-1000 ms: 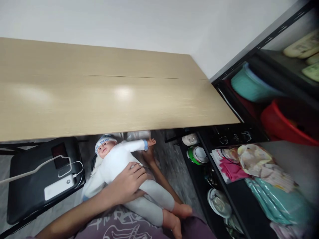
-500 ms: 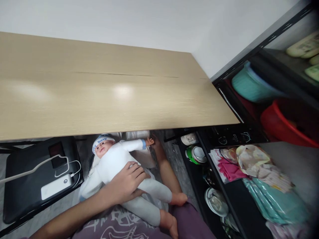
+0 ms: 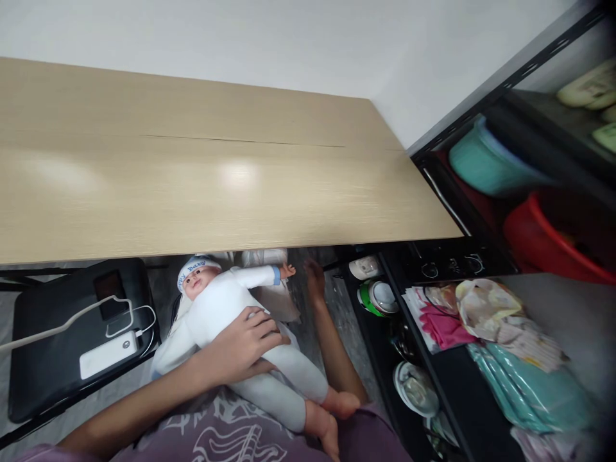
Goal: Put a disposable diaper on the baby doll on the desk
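A baby doll [image 3: 216, 305] in a white top, grey trousers and a lettered cap lies face up across my lap, its head near the table edge. Over its waist rests my left hand [image 3: 253, 340], fingers curved around the body and thumb at the hip. The doll's near arm is partly hidden behind my forearm. My right hand [image 3: 315, 279] is apart from the doll, to the right of its outstretched hand and low by the table edge. Its fingers look extended in the dim light, with nothing visible in them.
A wooden table [image 3: 231, 212] spans the view ahead. At left, a black stool [image 3: 43, 333] bears a white power bank [image 3: 108, 355] with cables. A black shelf rack at right holds a teal tub [image 3: 486, 160], a red basin [image 3: 543, 237], folded cloths and several containers.
My right hand has moved off the doll's outstretched hand, to the right. My left hand stays on the doll's waist.
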Motion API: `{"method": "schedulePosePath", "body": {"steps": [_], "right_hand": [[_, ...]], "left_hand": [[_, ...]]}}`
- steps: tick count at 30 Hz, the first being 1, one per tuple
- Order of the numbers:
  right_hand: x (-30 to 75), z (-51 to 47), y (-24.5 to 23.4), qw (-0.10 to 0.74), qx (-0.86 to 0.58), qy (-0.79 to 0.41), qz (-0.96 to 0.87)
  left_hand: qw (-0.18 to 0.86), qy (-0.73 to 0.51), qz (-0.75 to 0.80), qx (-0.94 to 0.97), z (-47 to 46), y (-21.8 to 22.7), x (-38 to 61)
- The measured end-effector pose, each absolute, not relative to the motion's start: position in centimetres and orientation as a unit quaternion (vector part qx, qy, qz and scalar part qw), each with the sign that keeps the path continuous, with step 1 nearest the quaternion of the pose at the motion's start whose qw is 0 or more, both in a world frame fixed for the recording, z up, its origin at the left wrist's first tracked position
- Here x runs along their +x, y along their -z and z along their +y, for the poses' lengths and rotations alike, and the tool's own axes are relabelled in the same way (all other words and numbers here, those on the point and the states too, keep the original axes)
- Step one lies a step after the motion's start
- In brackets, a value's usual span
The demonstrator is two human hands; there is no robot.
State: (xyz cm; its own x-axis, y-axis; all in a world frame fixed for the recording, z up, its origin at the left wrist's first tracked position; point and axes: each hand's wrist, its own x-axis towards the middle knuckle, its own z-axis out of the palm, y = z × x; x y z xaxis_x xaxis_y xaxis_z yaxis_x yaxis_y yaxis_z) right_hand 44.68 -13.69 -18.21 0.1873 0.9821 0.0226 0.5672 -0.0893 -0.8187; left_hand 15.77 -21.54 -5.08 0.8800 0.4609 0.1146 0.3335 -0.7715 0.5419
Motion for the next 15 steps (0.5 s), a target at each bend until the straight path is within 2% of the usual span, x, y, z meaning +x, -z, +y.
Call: {"method": "schedulePosePath", "body": {"steps": [2,4,9,13,15], "right_hand": [[43.8,-14.1,16.6,0.379,-0.652,-0.298,-0.586],[42.2,-14.5,14.4,0.360,-0.589,-0.308,-0.655],[38.0,-13.6,9.9,0.205,-0.517,-0.241,-0.796],[36.3,-12.3,9.2,0.146,-0.518,-0.233,-0.810],[35.7,-12.4,9.1,0.139,-0.519,-0.237,-0.809]], "left_hand": [[0.259,-0.117,0.200,0.938,-21.4,4.9,15.7],[0.250,-0.118,0.193,0.942,-21.3,4.7,15.6],[0.254,-0.136,0.207,0.935,-21.3,4.0,15.4],[0.305,-0.248,0.260,0.882,-23.0,4.5,12.8],[0.304,-0.323,0.359,0.821,-24.5,6.0,10.1]]}}
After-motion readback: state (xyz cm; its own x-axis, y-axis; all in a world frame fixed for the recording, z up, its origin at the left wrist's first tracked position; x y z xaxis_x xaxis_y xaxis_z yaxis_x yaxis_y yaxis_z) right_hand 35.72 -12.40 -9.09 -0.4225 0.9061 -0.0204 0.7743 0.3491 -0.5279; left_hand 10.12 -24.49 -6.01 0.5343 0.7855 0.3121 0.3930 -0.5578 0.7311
